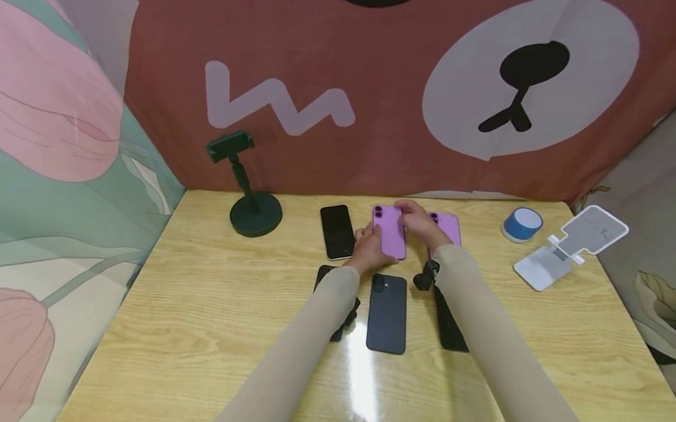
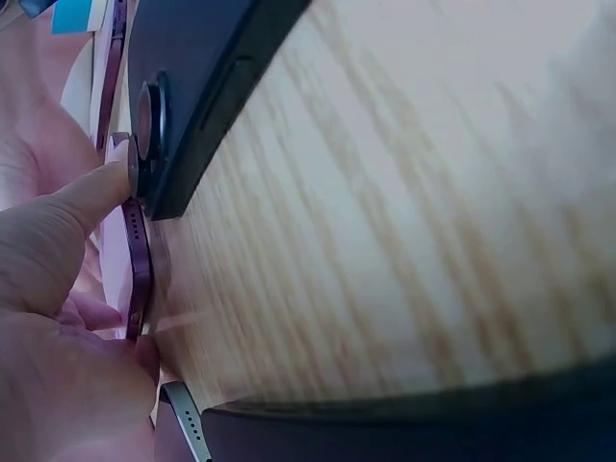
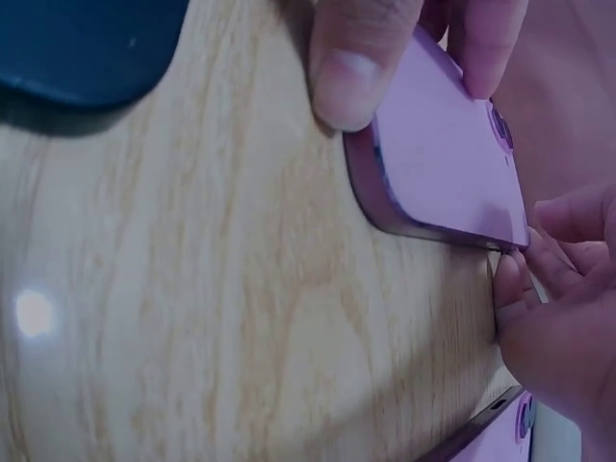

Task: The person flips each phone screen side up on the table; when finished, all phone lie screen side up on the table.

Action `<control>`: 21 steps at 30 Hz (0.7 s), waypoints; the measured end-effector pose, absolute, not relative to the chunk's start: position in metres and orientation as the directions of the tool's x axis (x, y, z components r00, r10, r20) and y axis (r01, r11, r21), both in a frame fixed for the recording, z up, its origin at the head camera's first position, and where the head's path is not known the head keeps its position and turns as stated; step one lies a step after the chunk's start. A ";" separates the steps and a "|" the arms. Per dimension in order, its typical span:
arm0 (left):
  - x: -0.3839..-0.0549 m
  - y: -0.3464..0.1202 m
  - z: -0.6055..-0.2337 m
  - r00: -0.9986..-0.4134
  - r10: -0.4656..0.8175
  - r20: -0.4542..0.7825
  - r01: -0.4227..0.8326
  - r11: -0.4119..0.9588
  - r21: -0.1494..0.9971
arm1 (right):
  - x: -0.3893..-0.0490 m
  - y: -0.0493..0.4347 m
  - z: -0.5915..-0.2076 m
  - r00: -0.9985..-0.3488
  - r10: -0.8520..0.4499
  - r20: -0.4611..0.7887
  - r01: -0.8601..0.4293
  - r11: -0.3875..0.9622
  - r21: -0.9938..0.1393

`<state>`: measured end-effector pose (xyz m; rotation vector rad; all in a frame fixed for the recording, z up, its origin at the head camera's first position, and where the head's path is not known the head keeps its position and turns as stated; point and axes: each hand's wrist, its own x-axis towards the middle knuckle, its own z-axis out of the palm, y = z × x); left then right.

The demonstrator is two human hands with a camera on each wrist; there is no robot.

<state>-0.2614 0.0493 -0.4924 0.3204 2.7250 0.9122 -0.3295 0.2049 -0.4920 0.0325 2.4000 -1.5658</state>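
A pink phone lies back side up at the far middle of the table, its two lenses at the far left corner. My left hand holds its left side, with the thumb at the near edge. Fingers of my right hand are curled at the phone's right edge, near the far end. Just left of my left hand is a black-screened phone. A second pink phone lies partly behind my right hand and sleeve. Nearer to me is a dark phone, back side up.
Another black phone lies partly under my left forearm, and a dark one beside my right forearm. A dark green phone stand is at back left. At the right are a blue-and-white cylinder and a white folding stand.
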 end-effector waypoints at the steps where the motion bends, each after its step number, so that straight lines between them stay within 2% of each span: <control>1: -0.261 0.050 -0.492 -0.945 0.283 -0.164 0.131 0.787 0.604 | -0.330 0.205 -0.492 -0.964 -0.120 -0.237 0.173 0.394 -0.903; 7: -0.261 0.050 -0.492 -0.945 0.293 -0.146 0.161 0.804 0.573 | -0.328 0.206 -0.489 -0.965 -0.072 -0.252 0.218 0.312 -0.925; 21: -0.266 0.051 -0.492 -0.923 0.361 -0.134 0.209 0.763 0.611 | -0.325 0.214 -0.488 -0.961 -0.059 -0.269 0.242 0.282 -0.928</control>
